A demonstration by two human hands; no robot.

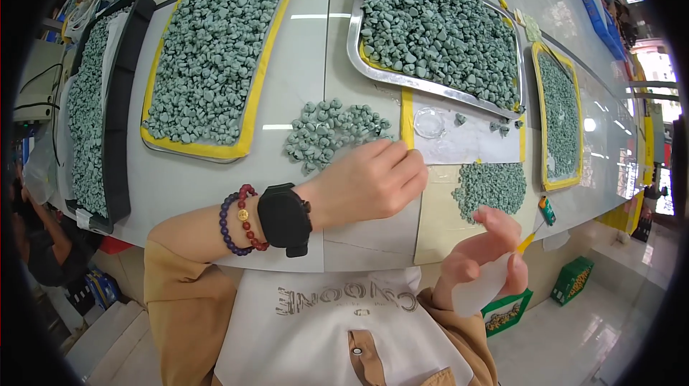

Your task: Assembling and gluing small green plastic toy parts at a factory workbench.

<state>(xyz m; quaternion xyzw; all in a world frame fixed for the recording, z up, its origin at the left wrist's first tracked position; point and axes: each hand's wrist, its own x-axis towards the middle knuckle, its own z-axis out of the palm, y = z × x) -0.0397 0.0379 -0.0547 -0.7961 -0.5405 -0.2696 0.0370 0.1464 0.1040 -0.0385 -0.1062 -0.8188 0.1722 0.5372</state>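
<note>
My left hand (377,179) is closed over the table with its fingers curled downward. What its fingertips hold, if anything, is hidden. Just beyond it lies a loose heap of grey-green pebble-like pieces (323,131). Nearer the table's front right edge, my right hand (495,246) has its fingers bent around a whitish translucent piece (479,287). A thin yellow strip (527,242) sticks out beside those fingers; its kind is unclear. Smaller grey-green pieces (491,188) are spread on a cream sheet (436,221), just beyond my right fingertips.
Yellow-edged trays (267,63) of green pieces stand at the far left and right (538,99). A metal tray (354,30) sits at the back, a black bin (118,113) far left. A clear round dish (429,124) rests on white paper. Green crates (572,278) stand below.
</note>
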